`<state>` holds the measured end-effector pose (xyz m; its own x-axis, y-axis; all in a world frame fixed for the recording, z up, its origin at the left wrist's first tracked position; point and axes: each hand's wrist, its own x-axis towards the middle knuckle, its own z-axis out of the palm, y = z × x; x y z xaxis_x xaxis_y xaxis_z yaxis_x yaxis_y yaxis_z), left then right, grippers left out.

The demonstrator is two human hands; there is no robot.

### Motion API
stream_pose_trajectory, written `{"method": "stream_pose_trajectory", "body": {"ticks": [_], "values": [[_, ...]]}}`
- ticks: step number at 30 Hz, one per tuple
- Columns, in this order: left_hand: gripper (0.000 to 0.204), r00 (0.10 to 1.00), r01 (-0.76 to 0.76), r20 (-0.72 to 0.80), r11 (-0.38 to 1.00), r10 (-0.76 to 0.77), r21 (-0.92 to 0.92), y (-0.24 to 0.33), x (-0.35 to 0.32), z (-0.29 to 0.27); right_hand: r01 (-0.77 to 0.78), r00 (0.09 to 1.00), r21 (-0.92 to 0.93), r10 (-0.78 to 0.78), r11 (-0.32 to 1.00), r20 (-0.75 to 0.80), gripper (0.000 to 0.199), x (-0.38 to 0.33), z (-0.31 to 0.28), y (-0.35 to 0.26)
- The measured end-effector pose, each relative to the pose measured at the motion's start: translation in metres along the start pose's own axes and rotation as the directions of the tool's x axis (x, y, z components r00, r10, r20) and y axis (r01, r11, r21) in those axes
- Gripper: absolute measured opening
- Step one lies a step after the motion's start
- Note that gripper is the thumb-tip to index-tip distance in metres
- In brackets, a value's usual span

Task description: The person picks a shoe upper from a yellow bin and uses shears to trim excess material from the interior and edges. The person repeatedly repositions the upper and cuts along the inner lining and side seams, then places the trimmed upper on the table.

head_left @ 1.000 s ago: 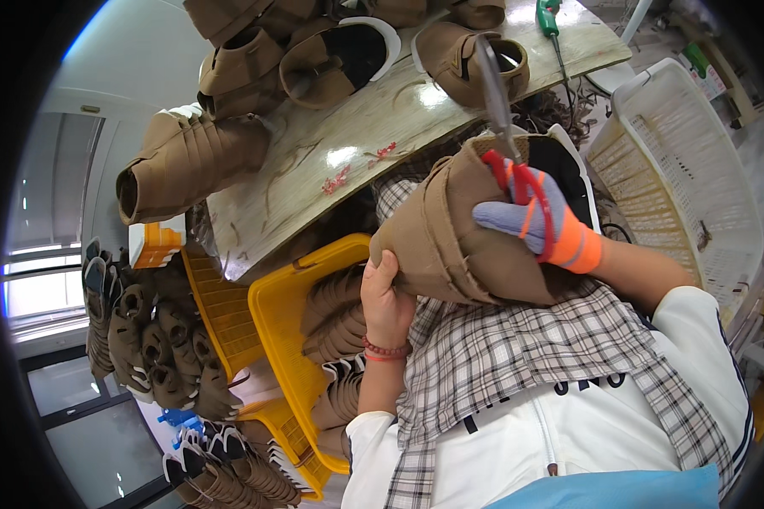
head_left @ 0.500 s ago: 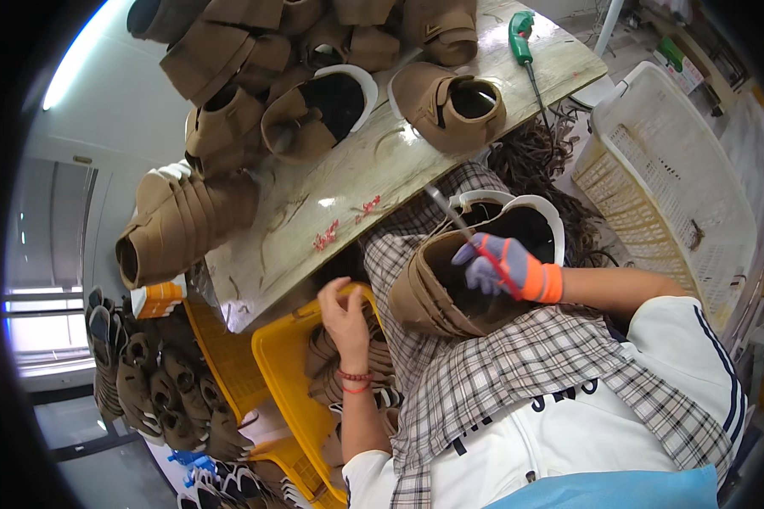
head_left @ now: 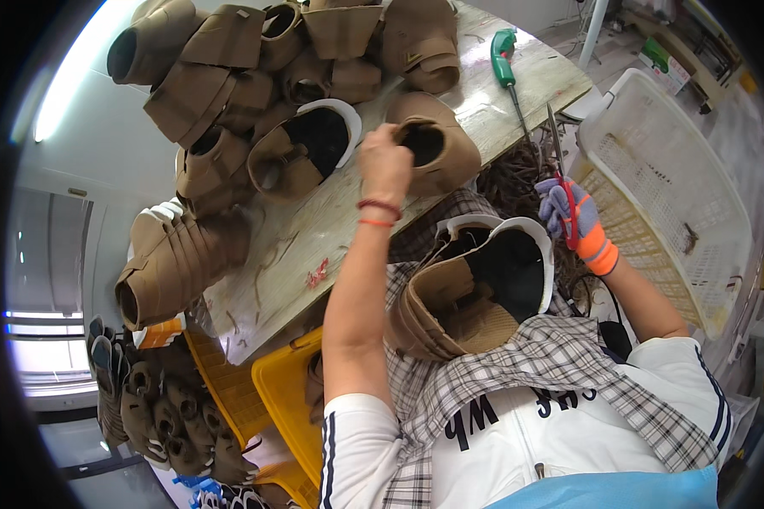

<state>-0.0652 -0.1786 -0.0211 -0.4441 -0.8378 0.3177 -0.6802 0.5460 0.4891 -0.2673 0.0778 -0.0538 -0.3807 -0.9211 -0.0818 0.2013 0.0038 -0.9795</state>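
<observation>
My bare left hand point(head_left: 385, 167) reaches over the table, its fingers closed on the near-left edge of a brown shoe upper point(head_left: 454, 148) with a dark round opening. In a grey-and-orange glove, my right hand point(head_left: 575, 212) grips red-handled scissors point(head_left: 572, 222), whose long blades point up and away beside the table's right end. A nested stack of brown shoe uppers point(head_left: 424, 318) with white-edged, black-lined openings rests on my lap, over a checked apron point(head_left: 518, 365). Neither hand touches that stack.
More brown uppers point(head_left: 204, 102) are piled across the table point(head_left: 293, 246). A green-handled tool point(head_left: 502, 59) with a thin shaft lies at its right end. Brown scraps point(head_left: 518, 161) hang below. A white basket point(head_left: 679, 127) stands right, a yellow crate point(head_left: 284, 399) left.
My left hand has gone from beside the yellow crate up to the upper on the table. My right hand has moved the scissors away from the lap stack, up and to the right.
</observation>
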Motion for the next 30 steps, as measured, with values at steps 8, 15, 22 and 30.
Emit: {"method": "stream_pose_trajectory", "body": {"ticks": [8, 15, 22, 30], "values": [[0.038, 0.850, 0.378, 0.389, -0.104, -0.355, -0.920, -0.097, -0.143, -0.176, 0.376, 0.925, -0.578, -0.253, 0.724, 0.285, 0.047, 0.014, 0.034, -0.057], [0.048, 0.733, 0.412, 0.551, -0.384, -0.399, -0.826, -0.013, -0.277, -0.208, 0.899, 0.401, -0.435, -0.482, 0.044, 0.779, 0.042, 0.016, 0.135, -0.124], [0.048, 0.693, 0.359, 0.638, -0.608, -0.335, -0.708, -0.013, -0.331, -0.181, 0.892, 0.284, -0.328, -0.181, -0.311, 0.942, 0.045, 0.016, 0.183, -0.095], [0.047, 0.735, 0.344, 0.608, -0.608, -0.300, -0.715, -0.011, -0.331, -0.171, 0.927, 0.286, -0.286, -0.037, -0.242, 0.958, 0.047, -0.008, 0.206, -0.101]]}}
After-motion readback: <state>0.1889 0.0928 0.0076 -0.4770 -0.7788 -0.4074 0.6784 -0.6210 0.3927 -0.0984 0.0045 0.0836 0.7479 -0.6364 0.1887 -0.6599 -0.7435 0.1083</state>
